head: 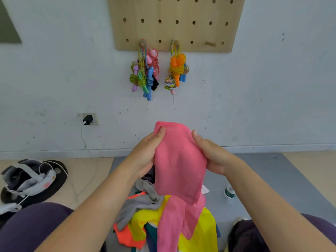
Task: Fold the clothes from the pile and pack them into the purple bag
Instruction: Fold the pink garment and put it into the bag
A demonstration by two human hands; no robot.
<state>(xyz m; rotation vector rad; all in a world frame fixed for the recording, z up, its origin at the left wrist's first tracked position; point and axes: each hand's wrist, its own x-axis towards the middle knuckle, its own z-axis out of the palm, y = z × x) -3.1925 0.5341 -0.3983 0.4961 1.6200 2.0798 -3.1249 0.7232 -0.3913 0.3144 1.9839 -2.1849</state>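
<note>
Left hand (145, 153) and right hand (212, 155) are each gripping a side of the pink garment (179, 164) at frame centre, thumbs on top, fingers curled behind. Its lower end is trailing onto the pile (145, 220) at bottom centre. The purple bag is not showing.

Single head-worn wide-angle view, looking forward and steeply down from above the person's lap. It is sitting close over both forearms and the clothes pile (163, 219) on the grey mat (263, 179), while facing a white wall (54, 79) and pegboard (174, 22) further off. No second view is overlapping.
</note>
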